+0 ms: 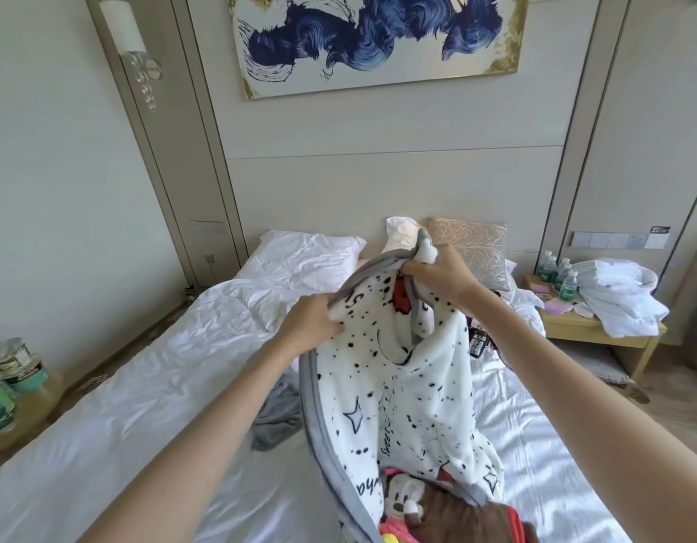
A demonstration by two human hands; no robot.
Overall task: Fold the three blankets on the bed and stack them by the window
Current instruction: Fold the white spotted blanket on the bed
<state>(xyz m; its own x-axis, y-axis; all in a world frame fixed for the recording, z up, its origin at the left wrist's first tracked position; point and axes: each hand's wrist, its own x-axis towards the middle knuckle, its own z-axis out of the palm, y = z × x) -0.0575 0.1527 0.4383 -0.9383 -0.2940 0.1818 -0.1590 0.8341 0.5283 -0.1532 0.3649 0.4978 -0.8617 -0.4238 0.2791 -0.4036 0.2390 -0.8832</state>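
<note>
A white fleece blanket [417, 386] with black spots, stars and a grey border hangs in front of me over the bed [151, 386]. My left hand [311, 323] grips its grey edge at the upper left. My right hand [437, 276] is higher and farther away and pinches a corner of the same edge. The blanket's lower part bunches at the bottom of the view, where a cartoon mouse print and pink and brown fabric [468, 515] show. A crumpled grey cloth [276, 417] lies on the sheet to the left, partly hidden behind the blanket.
White pillows [307, 256] and a beige patterned cushion [472, 248] lie at the headboard. The right nightstand [597, 331] carries water bottles [554, 272] and a heap of white cloth [621, 291]. A low table with jars [14, 370] stands at the left.
</note>
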